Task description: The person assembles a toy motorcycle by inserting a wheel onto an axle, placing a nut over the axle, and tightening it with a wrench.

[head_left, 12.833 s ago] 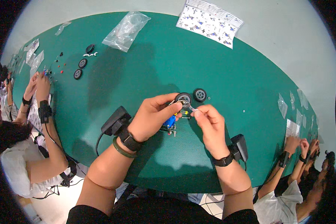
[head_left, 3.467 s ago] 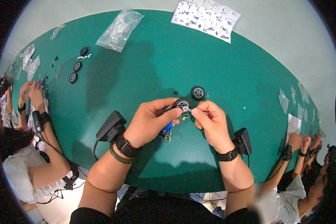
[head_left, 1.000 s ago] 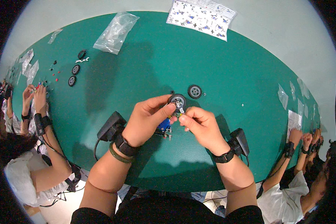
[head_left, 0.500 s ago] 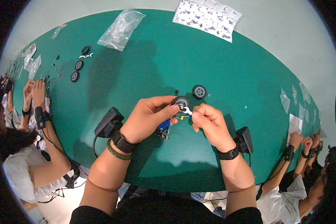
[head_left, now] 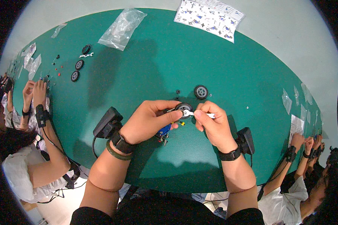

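My left hand (head_left: 148,122) is closed around a small toy vehicle model with a blue body part (head_left: 164,130) and a black-tyred wheel (head_left: 183,106), its thumb against the wheel's near side. Much of the model is hidden by the fingers. Between thumb and fingers, my right hand (head_left: 215,123) pinches a small white wrench (head_left: 189,113). The wrench lies almost level, its jaw at the wheel's centre by my left thumb tip. Beyond the hands lies a loose wheel (head_left: 201,92) with grey spokes, beside a tiny nut (head_left: 210,95). Small black pieces (head_left: 177,92) rest left of it.
On the green table (head_left: 146,67) lie a clear plastic bag (head_left: 122,29) and a printed instruction sheet (head_left: 210,19) at the far edge. Several wheels (head_left: 79,64) and a white wrench (head_left: 86,55) are at the left. Other people's hands (head_left: 39,92) work at both sides.
The wrench has swung from a downward slant to nearly level, and more of its handle shows past my right fingers. My left hand still holds the model.
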A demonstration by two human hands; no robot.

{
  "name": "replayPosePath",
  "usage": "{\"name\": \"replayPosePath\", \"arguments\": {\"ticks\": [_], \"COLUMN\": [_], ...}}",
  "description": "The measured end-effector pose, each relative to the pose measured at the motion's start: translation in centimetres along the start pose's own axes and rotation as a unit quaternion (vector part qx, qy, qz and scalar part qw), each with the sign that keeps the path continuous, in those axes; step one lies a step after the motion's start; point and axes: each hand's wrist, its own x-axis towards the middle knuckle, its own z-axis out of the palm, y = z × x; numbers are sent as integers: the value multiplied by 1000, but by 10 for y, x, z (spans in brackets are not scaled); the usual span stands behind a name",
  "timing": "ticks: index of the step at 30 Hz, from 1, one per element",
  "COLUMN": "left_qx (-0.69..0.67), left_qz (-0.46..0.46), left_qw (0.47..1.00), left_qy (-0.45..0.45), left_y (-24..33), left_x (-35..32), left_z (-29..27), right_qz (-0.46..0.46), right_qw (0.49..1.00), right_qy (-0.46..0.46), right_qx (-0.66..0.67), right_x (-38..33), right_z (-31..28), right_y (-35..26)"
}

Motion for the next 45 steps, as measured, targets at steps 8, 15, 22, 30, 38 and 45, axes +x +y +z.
{"name": "replayPosePath", "arguments": {"ticks": [8, 15, 22, 30, 38, 45], "left_qx": [5, 9, 16, 6, 16, -41], "left_qz": [0, -3, 0, -14, 2, 17], "left_qw": [1000, 1000, 1000, 999, 999, 997], "left_qy": [6, 0, 12, 28, 30, 66], "left_y": [-1, -2, -3, -2, -4, -6], "left_x": [1, 1, 1, 1, 2, 3], "left_z": [0, -2, 0, 1, 1, 4], "right_qz": [14, -25, -8, -13, -11, -15], "right_qw": [1000, 994, 992, 988, 986, 980], "right_qy": [2, 40, 66, 88, 83, 58], "right_qx": [-15, -102, -105, -124, -144, -191], "right_x": [0, 1, 0, -3, -7, -10], "right_z": [-3, -3, -2, 6, 11, 16], "right_y": [-1, 2, 2, 0, 2, 1]}}
